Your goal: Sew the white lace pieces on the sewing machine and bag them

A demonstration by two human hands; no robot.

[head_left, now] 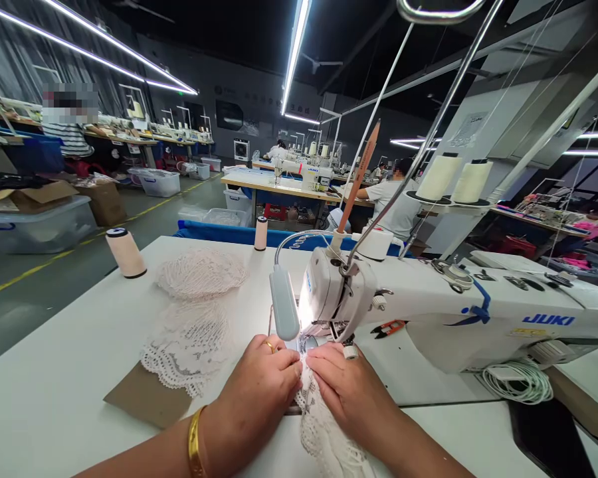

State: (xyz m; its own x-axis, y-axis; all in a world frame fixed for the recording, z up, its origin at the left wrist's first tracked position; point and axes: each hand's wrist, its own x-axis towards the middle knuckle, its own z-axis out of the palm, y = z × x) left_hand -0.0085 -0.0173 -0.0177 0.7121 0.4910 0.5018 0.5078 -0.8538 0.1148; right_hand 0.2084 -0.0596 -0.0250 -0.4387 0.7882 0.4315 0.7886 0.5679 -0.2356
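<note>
Both hands are at the presser foot of a white sewing machine (418,299), on a strip of white lace (323,428). My left hand (259,385) is closed, its fingertips pinching the lace edge just left of the foot. From the right, my right hand (349,385) presses its fingers together on the same lace. The strip trails down toward me between my forearms. A lamp (284,305) lights the needle area, where the needle itself is hard to make out. Further left lie more lace pieces (194,332), partly over a brown card (149,395).
A peach thread cone (125,253) and a smaller spool (261,234) stand on the white table (40,372). Orange-handled thread snips (389,328) lie under the machine arm. A coiled cable (518,382) and a black phone-like object (548,438) are at right. Other people sit at machines beyond.
</note>
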